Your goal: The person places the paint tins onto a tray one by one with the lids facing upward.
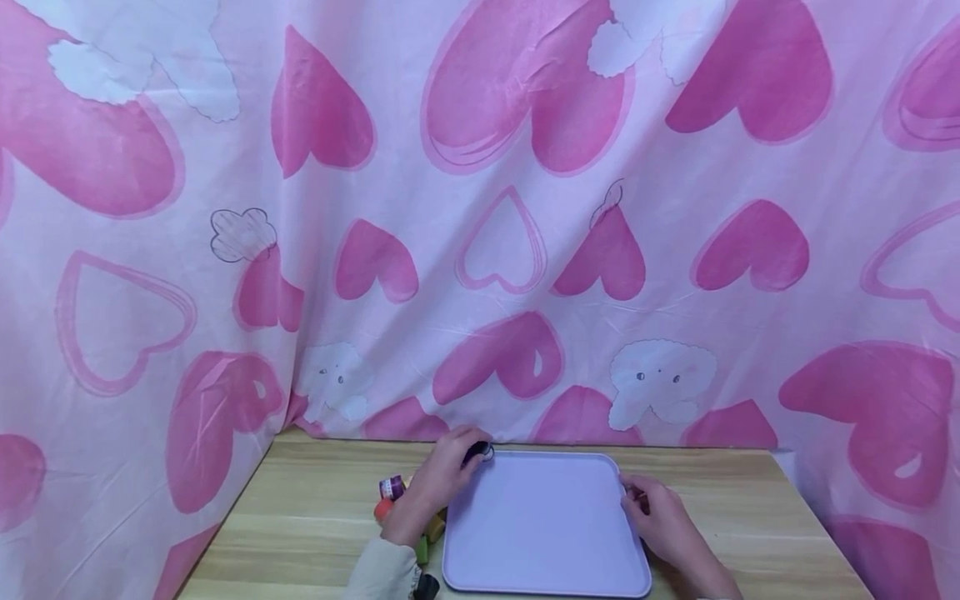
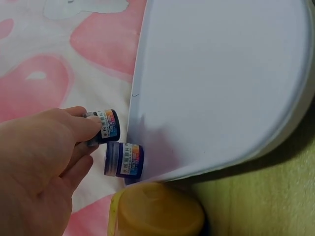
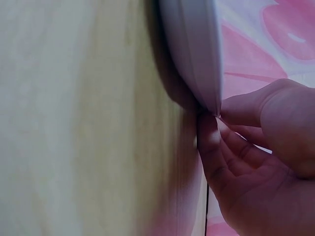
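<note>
My left hand pinches a small dark paint jar with a printed label, held beside the tray's far left corner. A second labelled jar, dark purple, shows right under it in the left wrist view, overlapping the tray's edge. The shallow pale lilac tray lies on the table, a rounded square with a low rim. At its right side, my right hand pinches the rim between thumb and fingers. A yellow-orange jar appears large beside the tray in the left wrist view.
Several small jars cluster left of the tray, partly behind my left forearm: a red-orange one, a green one and a black one. Beyond the wooden table hangs a pink heart-patterned curtain.
</note>
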Demonstrator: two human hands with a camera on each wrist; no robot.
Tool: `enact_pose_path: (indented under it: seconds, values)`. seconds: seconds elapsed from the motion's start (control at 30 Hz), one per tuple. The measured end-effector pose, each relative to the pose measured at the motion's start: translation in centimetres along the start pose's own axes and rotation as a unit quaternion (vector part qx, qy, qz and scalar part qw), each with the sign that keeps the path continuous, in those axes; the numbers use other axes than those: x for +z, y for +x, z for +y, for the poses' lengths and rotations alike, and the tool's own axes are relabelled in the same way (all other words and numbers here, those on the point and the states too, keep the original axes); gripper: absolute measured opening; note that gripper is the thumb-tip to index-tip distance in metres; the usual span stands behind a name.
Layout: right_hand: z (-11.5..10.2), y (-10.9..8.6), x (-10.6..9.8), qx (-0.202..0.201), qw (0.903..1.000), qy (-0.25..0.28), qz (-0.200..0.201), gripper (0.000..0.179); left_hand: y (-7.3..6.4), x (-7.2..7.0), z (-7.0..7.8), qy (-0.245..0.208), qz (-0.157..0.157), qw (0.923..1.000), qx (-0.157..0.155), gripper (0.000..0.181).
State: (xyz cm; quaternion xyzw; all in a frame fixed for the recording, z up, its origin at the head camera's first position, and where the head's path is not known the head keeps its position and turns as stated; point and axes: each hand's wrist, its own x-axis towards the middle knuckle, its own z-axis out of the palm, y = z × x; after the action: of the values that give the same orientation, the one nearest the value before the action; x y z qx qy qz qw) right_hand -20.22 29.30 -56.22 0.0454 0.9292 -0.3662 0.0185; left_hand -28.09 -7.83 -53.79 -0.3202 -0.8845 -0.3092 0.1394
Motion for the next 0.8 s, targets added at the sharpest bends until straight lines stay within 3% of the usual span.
enact_pose_path:
  seconds: [0.4,0.8]
  values:
    - [0.0,0.1,-0.1,0.001,1.0,-0.001,0.001,0.042,0.2,1.1,-0.2,0.021,-0.013,0.9994,0.024,0.025]
    - [0.0,0.0,-0.2,0.004,1.0,0.004,-0.004,0.043,0.0,1.6,-0.2,0.037,-0.026,0.9989,0.014,0.022]
